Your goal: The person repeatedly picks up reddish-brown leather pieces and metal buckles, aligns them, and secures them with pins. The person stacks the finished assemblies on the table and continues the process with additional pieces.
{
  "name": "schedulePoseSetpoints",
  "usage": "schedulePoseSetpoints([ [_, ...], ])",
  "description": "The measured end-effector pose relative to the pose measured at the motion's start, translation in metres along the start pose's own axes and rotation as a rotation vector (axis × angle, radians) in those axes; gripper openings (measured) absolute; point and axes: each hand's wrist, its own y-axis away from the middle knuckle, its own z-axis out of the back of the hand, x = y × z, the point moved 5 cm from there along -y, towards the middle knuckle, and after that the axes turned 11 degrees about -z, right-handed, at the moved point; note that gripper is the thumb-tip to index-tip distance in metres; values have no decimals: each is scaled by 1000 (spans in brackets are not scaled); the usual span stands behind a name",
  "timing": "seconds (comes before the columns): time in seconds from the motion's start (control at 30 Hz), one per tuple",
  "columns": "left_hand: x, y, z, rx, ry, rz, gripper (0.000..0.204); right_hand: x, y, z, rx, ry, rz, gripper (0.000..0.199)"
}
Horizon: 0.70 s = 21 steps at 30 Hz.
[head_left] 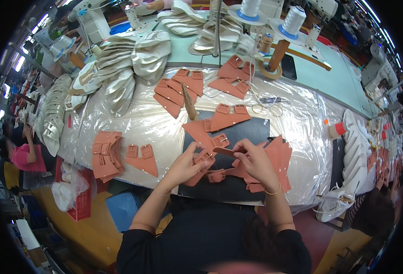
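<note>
My left hand (188, 165) is closed on a covered buckle (204, 157) of a terracotta leather piece. In the fingers of my right hand (256, 163) is pinched a leather strap (223, 151), its tip close to that buckle. Both hands are above a black mat (256, 128). Beyond them on the mat lie more buckled leather pieces (228, 119). A fanned pile of flat leather pieces (280, 160) sits beside my right hand. To the left are a stack of buckled pieces (106, 156) and one single piece (143, 162).
A pointed wooden tool (188, 102) stands beyond the mat. Scissors (274, 109), a tape roll (274, 75) and a dark phone (289, 67) lie farther off. Pale shoe parts (119, 64) are heaped at the far left. A red basket (83, 203) is below the table's left edge.
</note>
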Motion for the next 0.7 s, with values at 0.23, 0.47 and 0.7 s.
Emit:
schedulePoseSetpoints([
  [0.23, 0, 3, -22, 185, 693, -28, 49, 32, 13, 9, -62, 217, 402, 18],
  [0.47, -16, 4, -38, 291, 657, -17, 37, 16, 9, 13, 24, -97, 161, 15],
  [0.7, -18, 2, -25, 231, 380, -33, 30, 9, 19, 11, 330, -363, 64, 13],
])
